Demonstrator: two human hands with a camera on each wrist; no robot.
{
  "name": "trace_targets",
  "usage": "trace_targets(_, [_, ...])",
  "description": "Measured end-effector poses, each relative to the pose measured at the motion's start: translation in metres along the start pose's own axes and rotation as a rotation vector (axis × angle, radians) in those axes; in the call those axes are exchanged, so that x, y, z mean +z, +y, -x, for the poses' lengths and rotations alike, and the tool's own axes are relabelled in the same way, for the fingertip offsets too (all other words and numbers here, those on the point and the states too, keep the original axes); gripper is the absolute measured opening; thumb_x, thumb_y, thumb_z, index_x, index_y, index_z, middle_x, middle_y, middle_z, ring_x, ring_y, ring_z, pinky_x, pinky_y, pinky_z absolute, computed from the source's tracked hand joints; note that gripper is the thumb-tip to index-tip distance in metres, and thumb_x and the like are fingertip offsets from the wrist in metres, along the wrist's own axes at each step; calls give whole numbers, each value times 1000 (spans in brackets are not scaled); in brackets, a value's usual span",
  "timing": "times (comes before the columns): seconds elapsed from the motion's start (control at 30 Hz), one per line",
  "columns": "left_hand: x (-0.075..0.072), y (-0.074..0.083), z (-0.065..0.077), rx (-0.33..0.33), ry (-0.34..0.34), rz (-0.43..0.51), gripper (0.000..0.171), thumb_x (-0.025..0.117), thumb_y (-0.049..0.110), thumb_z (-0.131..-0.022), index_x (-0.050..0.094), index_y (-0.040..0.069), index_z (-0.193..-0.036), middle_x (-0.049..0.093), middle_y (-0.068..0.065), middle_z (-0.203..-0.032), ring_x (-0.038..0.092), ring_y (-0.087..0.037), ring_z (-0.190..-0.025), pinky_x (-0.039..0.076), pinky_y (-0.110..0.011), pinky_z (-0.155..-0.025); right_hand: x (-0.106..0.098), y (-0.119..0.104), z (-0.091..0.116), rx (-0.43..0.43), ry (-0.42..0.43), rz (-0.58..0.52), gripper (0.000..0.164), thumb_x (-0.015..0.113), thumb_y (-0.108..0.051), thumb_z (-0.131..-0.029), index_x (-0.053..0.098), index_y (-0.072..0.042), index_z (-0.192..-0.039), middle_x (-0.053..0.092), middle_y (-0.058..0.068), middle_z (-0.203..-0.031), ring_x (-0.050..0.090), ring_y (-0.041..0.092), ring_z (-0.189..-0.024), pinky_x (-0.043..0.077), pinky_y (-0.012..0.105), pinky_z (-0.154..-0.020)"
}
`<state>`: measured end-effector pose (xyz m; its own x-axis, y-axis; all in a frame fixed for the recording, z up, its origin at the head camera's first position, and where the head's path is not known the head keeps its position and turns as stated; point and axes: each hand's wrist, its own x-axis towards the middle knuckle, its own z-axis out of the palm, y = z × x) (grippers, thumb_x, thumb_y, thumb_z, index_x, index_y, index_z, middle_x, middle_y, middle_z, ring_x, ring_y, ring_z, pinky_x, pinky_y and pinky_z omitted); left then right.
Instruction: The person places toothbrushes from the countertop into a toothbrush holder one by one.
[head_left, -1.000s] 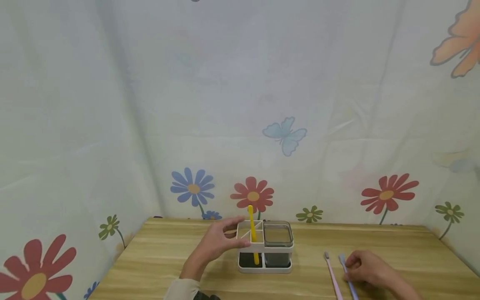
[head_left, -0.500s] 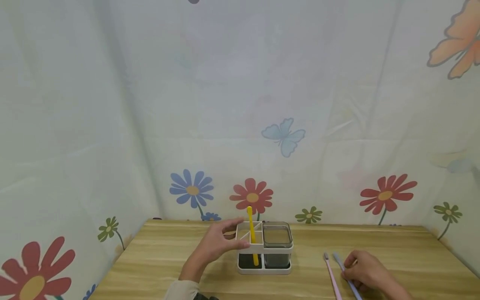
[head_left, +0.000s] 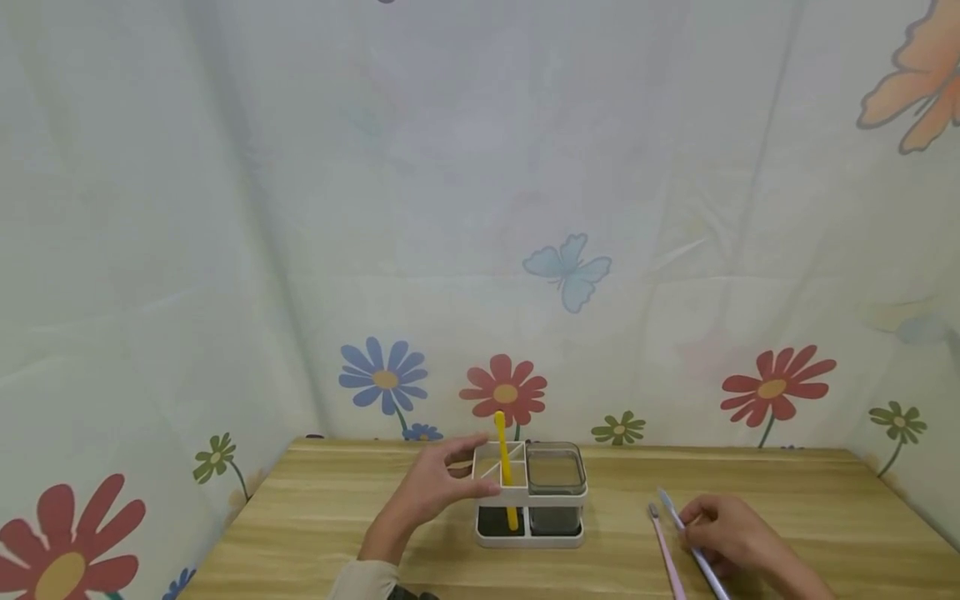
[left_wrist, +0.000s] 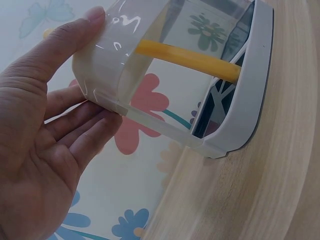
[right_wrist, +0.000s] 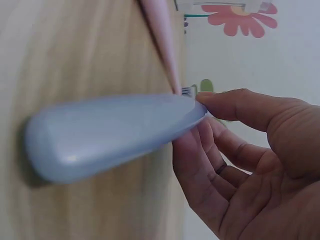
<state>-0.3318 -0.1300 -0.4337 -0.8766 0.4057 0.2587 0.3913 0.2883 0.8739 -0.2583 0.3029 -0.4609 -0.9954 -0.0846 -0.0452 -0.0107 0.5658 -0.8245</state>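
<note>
Flower-printed sheet point(head_left: 450, 183) behind wood-grain table point(head_left: 330, 508); white holder point(head_left: 531, 501) stands on it, yellow toothbrush point(head_left: 503, 450) leaning in one compartment, clear cup point(head_left: 557, 468) at holder's 3 o'clock; left hand point(head_left: 429, 485) grasps holder at 9 o'clock; pink toothbrush point(head_left: 666, 552) lies toward 4 o'clock, between holder and blue toothbrush point(head_left: 708, 572), near latter; right hand point(head_left: 729, 533) pinches blue toothbrush between thumb and fingers, bristle end at 11 o'clock from fingertips, handle end at 5 o'clock
</note>
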Motion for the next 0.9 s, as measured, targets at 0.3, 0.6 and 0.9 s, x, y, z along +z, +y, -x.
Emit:
trace_targets(0.3, [0, 0, 2, 22, -1, 17, 75, 92, 31, -87, 60, 5, -150, 58, -17, -152, 60, -41, -133, 55, -48, -106, -5, -16, 1, 2, 64, -46, 19, 70, -3, -97, 67, 7, -113, 67, 7, -93, 62, 23, -78, 64, 40, -60])
trace_targets(0.6, [1, -1, 1, 19, -1, 28, 71, 92, 30, -87, 63, 11, -148, 57, -19, -152, 60, -41, -134, 55, -48, -106, -10, -31, 2, -54, 153, -84, 28, 72, -8, -102, 63, 11, -120, 69, 10, -97, 68, 24, -81, 65, 38, -61])
trace_targets(0.9, [0, 1, 1, 13, 0, 17, 71, 92, 32, -86, 63, 12, -148, 59, -16, -151, 60, -40, -134, 55, -47, -106, -11, -44, 7, -51, 203, -128, 30, 68, -11, -105, 64, 10, -126, 70, 10, -99, 68, 24, -84, 66, 37, -64])
